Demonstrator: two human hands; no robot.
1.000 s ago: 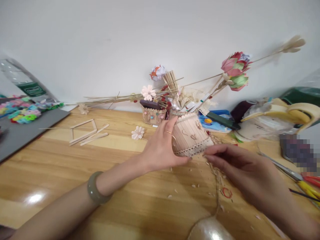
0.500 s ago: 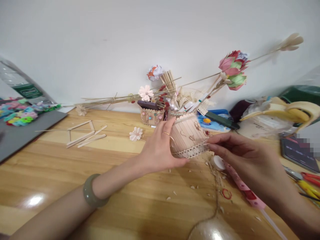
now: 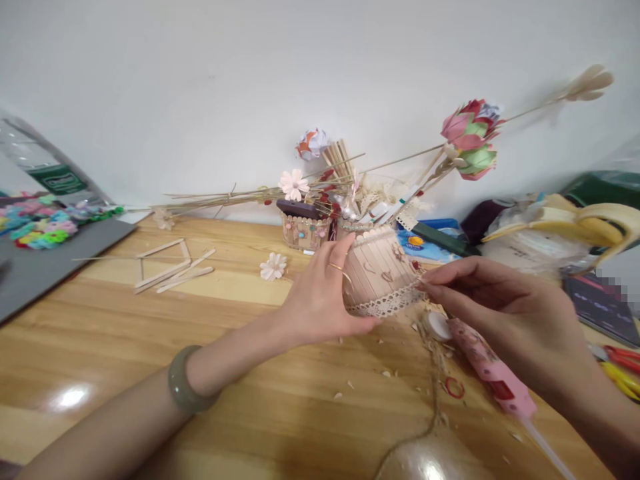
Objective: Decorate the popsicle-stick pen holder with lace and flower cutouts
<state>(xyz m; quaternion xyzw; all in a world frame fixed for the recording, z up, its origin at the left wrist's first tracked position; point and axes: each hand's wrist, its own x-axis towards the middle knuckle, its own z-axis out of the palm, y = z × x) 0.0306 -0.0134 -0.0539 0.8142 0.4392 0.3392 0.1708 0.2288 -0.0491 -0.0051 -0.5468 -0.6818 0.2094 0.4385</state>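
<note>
A small pot faced with pale wooden sticks [image 3: 373, 267] is tilted above the table, gripped from the left by my left hand [image 3: 320, 290], its thumb beneath the lower edge. White lace trim [image 3: 387, 303] runs round the pot's lower part, and small brown twig-like shapes decorate the side. My right hand [image 3: 493, 310] pinches at the right end of the lace, thumb and forefinger together. Below my right hand lies a pink glue gun [image 3: 493, 367] with a clear glue stick in its back end. A white round cap [image 3: 439, 326] lies close to its tip.
Behind the pot stand a decorated stick basket [image 3: 305, 231] and paper flowers [image 3: 470, 140] on stems. Craft sticks [image 3: 185, 279] and a pale flower [image 3: 273, 266] lie left. Twine [image 3: 434, 393], scraps and a red ring [image 3: 455, 387] are in front; pliers [image 3: 620, 373] and a phone [image 3: 600, 307] lie right.
My right hand has shifted slightly right, still pinching at the lace end. My left hand keeps its hold on the pot, and the whole view has shifted a little.
</note>
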